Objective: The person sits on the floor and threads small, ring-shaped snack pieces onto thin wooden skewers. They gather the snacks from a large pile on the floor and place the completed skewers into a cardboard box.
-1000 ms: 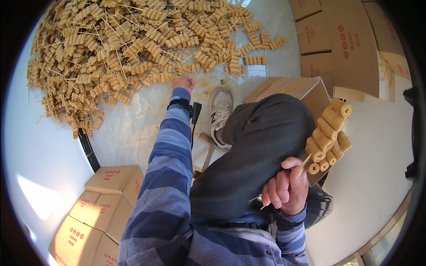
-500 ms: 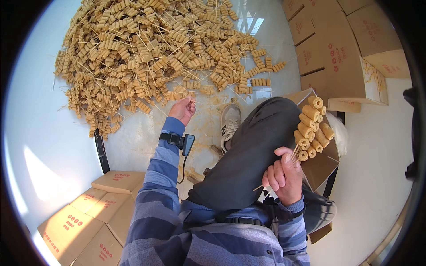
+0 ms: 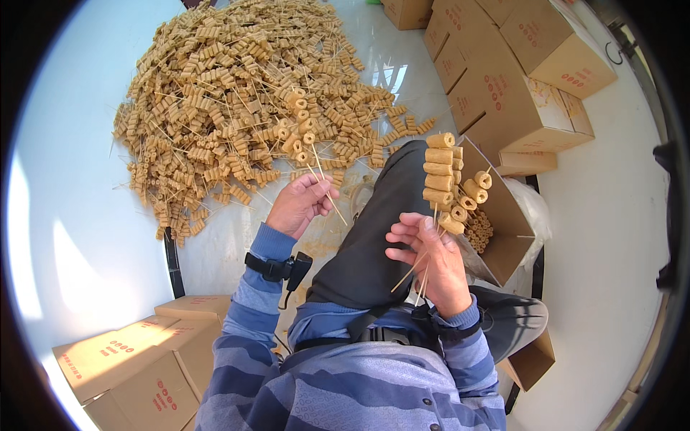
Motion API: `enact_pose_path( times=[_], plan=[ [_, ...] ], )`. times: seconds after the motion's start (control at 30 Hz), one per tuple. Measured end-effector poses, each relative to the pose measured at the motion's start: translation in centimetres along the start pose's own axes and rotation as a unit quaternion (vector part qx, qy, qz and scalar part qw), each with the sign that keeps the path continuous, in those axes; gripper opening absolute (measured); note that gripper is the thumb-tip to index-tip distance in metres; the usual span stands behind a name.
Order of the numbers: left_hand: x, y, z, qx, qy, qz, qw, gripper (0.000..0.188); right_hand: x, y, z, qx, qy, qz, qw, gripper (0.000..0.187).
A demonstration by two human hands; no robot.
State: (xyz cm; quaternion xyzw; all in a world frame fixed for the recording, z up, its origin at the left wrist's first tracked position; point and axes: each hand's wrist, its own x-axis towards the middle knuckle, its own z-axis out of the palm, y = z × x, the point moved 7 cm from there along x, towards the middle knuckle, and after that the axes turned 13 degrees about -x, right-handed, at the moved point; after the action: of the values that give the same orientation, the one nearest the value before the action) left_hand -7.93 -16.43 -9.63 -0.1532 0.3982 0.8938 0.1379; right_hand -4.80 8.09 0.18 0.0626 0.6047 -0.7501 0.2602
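Between the thumb and fingers of my left hand (image 3: 302, 205) are the sticks of two skewers of rolled tan food (image 3: 297, 133), their rolls upright before the pile. My right hand (image 3: 438, 258) grips several more skewers (image 3: 440, 172) by their thin wooden sticks, the rolls fanning up above my fingertips. Both hands are closed on sticks and stand apart, the left over the floor's near side of the pile, the right above my bent knee. Behind the right hand's skewers stands an open cardboard box (image 3: 507, 248) with more rolls (image 3: 479, 231) inside.
A large heap of the same skewers (image 3: 230, 93) covers the floor ahead. Cardboard boxes are stacked at the right (image 3: 496, 79) and at the lower left (image 3: 136, 359). My dark-trousered leg (image 3: 359, 244) lies between my hands and the open box.
My left hand has come back from the heap's edge, lifting two skewers. The right hand has shifted left, its skewers now more upright. The whole view has turned a little.
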Motion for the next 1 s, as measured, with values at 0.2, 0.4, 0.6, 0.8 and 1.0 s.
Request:
enact_pose_path(
  times=[0.2, 0.4, 0.6, 0.8, 1.0],
  plan=[
    [-6.8, -3.3, 12.6, 0.081, -0.117, -0.05, 0.989, 0.021, -1.0, -1.1, 0.1, -0.051, -0.008, -0.054, 0.997, 0.05],
    [-7.9, -6.5, 16.4, 0.185, -0.146, -0.101, 0.967, 0.022, -3.7, 0.1, -0.5, -0.066, -0.078, 0.005, 0.995, 0.043],
    [-8.1, -8.1, 17.9, 0.248, -0.176, -0.14, 0.942, 0.022, -4.5, 1.3, -1.9, -0.015, -0.04, 0.007, 0.999, 0.037],
    [-8.2, -7.9, 18.8, 0.362, -0.235, -0.149, 0.89, 0.024, -4.5, 1.0, -3.5, -0.074, 0.043, -0.049, 0.995, 0.033],
    [-6.9, -2.9, 16.8, 0.274, -0.134, -0.073, 0.949, 0.05, -4.5, 0.8, -3.7, -0.13, 0.066, -0.093, 0.985, 0.031]
  ],
)
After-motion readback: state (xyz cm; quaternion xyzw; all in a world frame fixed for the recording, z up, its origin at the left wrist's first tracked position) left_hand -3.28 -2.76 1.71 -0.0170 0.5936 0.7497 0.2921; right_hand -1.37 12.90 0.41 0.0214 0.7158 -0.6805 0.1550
